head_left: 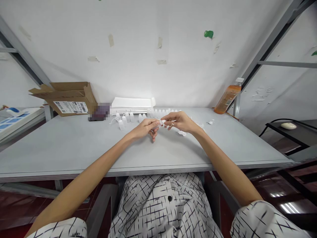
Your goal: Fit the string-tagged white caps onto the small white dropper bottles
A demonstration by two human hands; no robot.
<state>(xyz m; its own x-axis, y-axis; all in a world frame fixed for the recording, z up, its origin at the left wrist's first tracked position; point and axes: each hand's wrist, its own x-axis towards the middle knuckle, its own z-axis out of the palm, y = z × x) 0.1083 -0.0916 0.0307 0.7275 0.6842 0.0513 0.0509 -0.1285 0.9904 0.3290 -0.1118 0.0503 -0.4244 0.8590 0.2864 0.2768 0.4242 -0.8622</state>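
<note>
Over the middle of the grey table [158, 152], my left hand [147, 128] pinches a small white plastic piece [161, 123] between thumb and fingers. My right hand [178, 121] meets it from the right, its fingertips closed at the other side of the same piece, where a thin white strip shows. Several small white caps [124, 121] stand to the left behind my left hand. A row of similar white pieces [156, 113] runs behind both hands. White scraps [182, 133] lie below my right hand.
An open cardboard box [71, 99] stands at the back left, beside a blurred dark object [100, 112]. White flat sheets or boxes [132, 105] lie against the wall. A bottle of orange liquid [228, 99] leans at the back right. Another scrap [210, 122] lies right of my right hand.
</note>
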